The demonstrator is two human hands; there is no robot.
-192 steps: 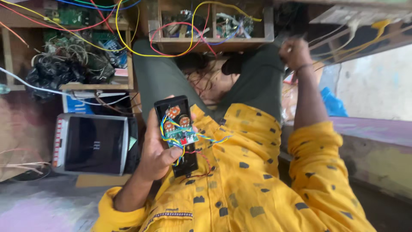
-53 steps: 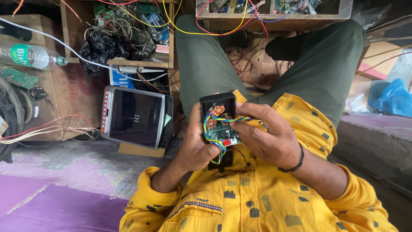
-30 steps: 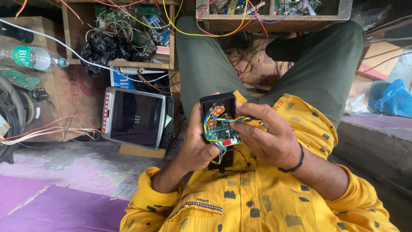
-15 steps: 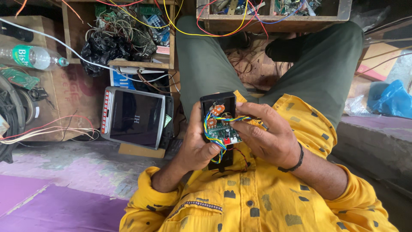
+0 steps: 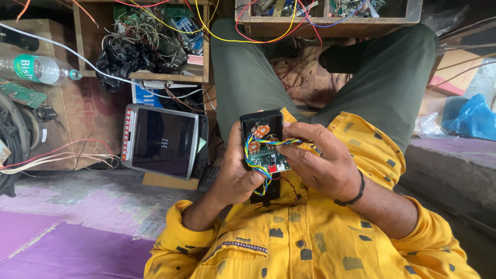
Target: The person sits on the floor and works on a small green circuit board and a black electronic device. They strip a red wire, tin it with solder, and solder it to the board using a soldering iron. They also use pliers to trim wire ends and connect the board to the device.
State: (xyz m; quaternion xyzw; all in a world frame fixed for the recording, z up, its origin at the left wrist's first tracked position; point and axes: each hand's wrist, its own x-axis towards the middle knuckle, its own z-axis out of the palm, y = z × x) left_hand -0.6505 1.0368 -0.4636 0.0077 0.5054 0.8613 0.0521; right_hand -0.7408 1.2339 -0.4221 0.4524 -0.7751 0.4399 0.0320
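Over the person's lap, above the yellow patterned shirt (image 5: pixel 310 243), both hands hold a small black rectangular plastic case (image 5: pixel 261 124) with a green circuit board (image 5: pixel 268 157) seated in its open face. Left hand (image 5: pixel 235 178) wraps around the case from its left side, thumb curled over the lower edge near a loop of blue, yellow and green wires (image 5: pixel 258 168). Right hand (image 5: pixel 323 163) cups the case from the right, with the fingertips (image 5: pixel 292 129) pressing on the twisted wires where they cross the board. A black band (image 5: pixel 356 194) circles the right wrist. Beyond the hands lie dark green trouser legs (image 5: pixel 248 77). On the floor to the left, a grey-framed dark screen unit (image 5: pixel 163 142) leans against a wooden shelf (image 5: pixel 165 76) packed with tangled wires. A clear plastic bottle (image 5: pixel 39 68) with a green cap lies farther left, and a blue plastic bag (image 5: pixel 473 118) sits at the far right.
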